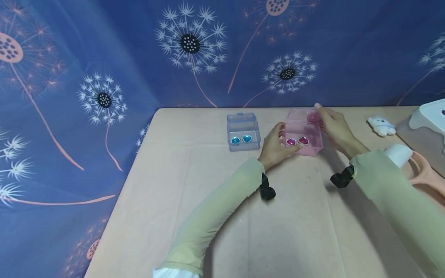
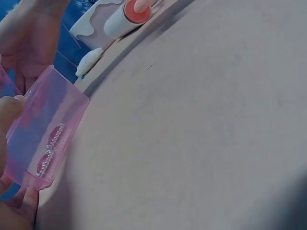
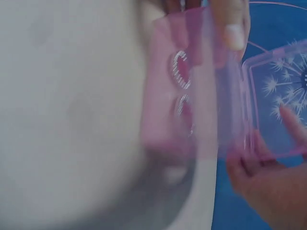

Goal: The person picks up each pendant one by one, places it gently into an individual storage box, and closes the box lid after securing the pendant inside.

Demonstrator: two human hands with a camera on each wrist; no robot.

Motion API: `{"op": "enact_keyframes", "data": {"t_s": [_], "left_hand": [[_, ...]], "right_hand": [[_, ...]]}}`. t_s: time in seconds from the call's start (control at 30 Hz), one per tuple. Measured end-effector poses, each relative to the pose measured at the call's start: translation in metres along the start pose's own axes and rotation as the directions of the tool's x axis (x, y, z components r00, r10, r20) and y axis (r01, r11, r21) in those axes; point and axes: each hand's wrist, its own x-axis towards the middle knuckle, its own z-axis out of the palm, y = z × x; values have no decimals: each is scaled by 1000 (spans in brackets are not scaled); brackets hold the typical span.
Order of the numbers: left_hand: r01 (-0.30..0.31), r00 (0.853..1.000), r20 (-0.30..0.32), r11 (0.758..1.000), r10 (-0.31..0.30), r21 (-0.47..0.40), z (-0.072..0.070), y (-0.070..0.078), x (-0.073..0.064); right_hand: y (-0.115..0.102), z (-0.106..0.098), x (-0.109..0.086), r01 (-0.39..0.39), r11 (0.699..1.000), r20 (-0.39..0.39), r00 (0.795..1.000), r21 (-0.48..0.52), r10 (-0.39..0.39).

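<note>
A clear pink plastic box (image 1: 314, 149) stands with its lid (image 1: 297, 114) raised near the table's back edge. Two pink heart-like gems with beaded silvery rims, one of them a left gem (image 1: 291, 141), lie inside it. My left hand (image 1: 274, 148) grips the box's left side, the thumb along the front. At the upper right, my right hand (image 1: 336, 128) holds the raised lid between thumb and fingers; some fingers show through the pink plastic in the right wrist view. Left of my left hand is a clear blue box (image 1: 243, 147), also with its lid up, holding two blue gems (image 1: 247, 138).
A small white animal-shaped figure (image 1: 381, 126) lies to the right. Beyond it are a white-topped container (image 1: 431, 116) and a white cylinder (image 1: 398, 155) with a peach-coloured handle (image 1: 425, 173). Blue dandelion-print cloth (image 1: 139, 38) hangs behind the beige table (image 1: 194, 170).
</note>
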Motion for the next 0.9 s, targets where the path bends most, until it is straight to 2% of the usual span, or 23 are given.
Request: {"op": "enact_keyframes", "data": {"t_s": [0.17,0.27,0.43,0.53,0.67,0.77,0.9], "left_hand": [[31,1000,3,999,-31,11,0,1,-2],[35,999,10,999,-35,12,0,1,-2],[27,999,40,999,-26,-35,-1,-2,-1],[46,997,58,997,-42,-69,-1,-4,0],[52,997,54,997,-49,-57,-2,-3,-1],[39,998,41,999,-37,-31,-1,-2,-1],[34,999,29,999,-33,-10,1,0,-1]], "right_hand": [[9,-6,-9,118,973,109,989,-197,-98],[14,-12,-14,176,956,177,975,-237,-135],[25,-11,-19,247,941,197,959,-232,-203],[31,-7,-18,296,934,195,946,-202,-257],[36,-3,-18,356,909,201,928,-219,-315],[37,-1,-19,364,902,205,925,-233,-321],[38,0,-20,333,918,191,936,-217,-294]]}}
